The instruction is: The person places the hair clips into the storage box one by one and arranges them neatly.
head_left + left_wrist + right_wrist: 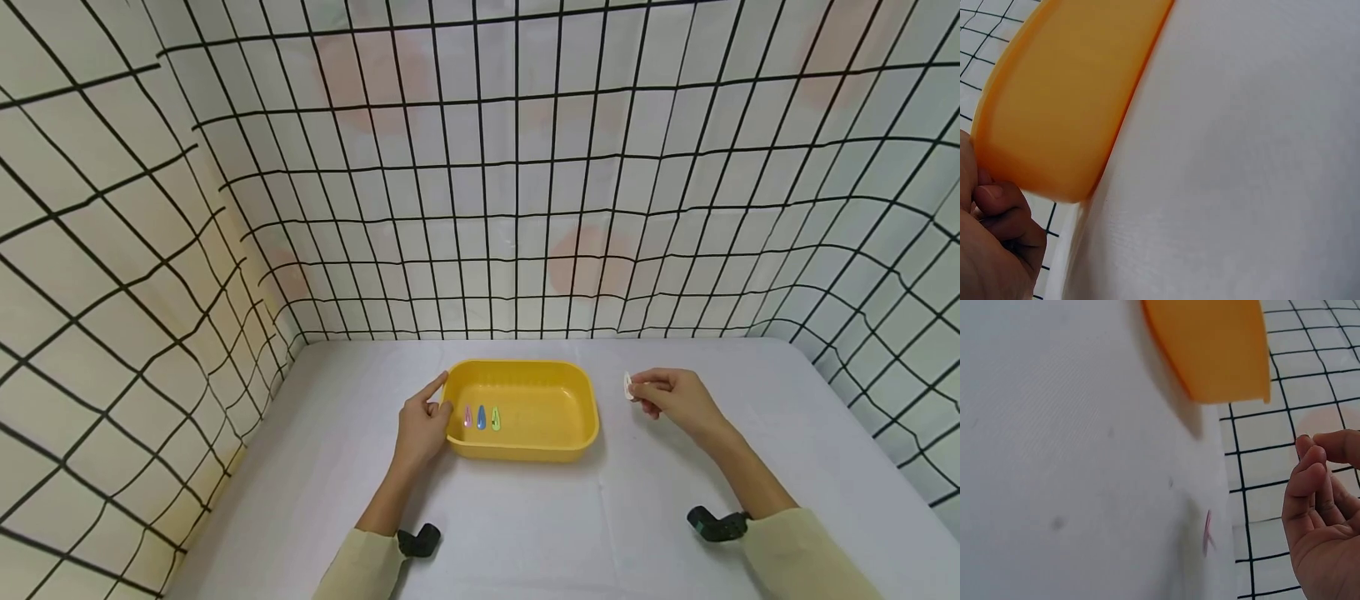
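Observation:
A yellow plastic tray [525, 452] stands on the white-covered table. Inside it, near its left end, a pink hair clip [468, 416], a blue hair clip [482, 417] and a green hair clip [496, 418] lie side by side. My left hand [422, 429] grips the tray's left end, index finger along the rim. To the right of the tray, apart from it, my right hand [670, 396] pinches a small white hair clip [628, 386] between thumb and fingers. In the right wrist view the pinching right hand [1329, 506] shows, but the clip cannot be made out.
A thin pinkish-purple item [1208, 532] lies on the table in the right wrist view; its kind is unclear. Black grid netting [517, 217] over white cloth rises behind the table and along both sides. Each wrist wears a small black camera [717, 525].

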Action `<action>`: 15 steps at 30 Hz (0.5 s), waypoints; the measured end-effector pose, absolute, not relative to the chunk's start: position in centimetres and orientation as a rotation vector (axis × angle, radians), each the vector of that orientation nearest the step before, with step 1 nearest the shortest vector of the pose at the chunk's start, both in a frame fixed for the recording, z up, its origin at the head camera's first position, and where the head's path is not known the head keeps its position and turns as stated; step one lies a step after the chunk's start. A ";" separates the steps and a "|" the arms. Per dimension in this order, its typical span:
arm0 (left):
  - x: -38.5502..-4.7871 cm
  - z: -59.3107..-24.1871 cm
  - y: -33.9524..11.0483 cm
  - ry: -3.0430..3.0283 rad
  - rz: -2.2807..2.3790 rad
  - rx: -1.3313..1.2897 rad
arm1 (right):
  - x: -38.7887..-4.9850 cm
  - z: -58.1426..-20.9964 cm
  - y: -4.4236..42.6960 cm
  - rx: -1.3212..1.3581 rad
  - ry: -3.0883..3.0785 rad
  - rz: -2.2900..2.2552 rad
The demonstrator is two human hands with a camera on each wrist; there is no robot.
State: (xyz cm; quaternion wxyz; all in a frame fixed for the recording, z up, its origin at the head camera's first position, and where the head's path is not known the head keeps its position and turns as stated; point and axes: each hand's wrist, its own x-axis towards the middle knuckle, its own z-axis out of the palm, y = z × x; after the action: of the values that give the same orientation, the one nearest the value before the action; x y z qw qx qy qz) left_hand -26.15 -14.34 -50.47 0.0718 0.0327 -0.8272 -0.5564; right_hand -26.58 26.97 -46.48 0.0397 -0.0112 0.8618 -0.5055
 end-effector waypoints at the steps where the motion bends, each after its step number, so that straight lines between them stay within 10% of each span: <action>1: -26.1 -50.4 -14.4 -2.492 -1.661 0.097 | -26.6 -46.3 26.7 -0.042 2.626 -1.574; 15: -26.5 -50.4 -15.7 -2.570 -1.556 -0.008 | -27.2 -45.1 22.1 -0.119 2.483 -1.692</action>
State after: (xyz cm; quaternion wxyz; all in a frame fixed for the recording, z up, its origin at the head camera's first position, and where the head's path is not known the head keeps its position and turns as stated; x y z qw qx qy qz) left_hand -26.53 -15.72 -50.38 0.0684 -0.0027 -0.8534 -0.5167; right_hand -27.15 22.14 -45.08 0.0671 -0.0395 0.8239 -0.5614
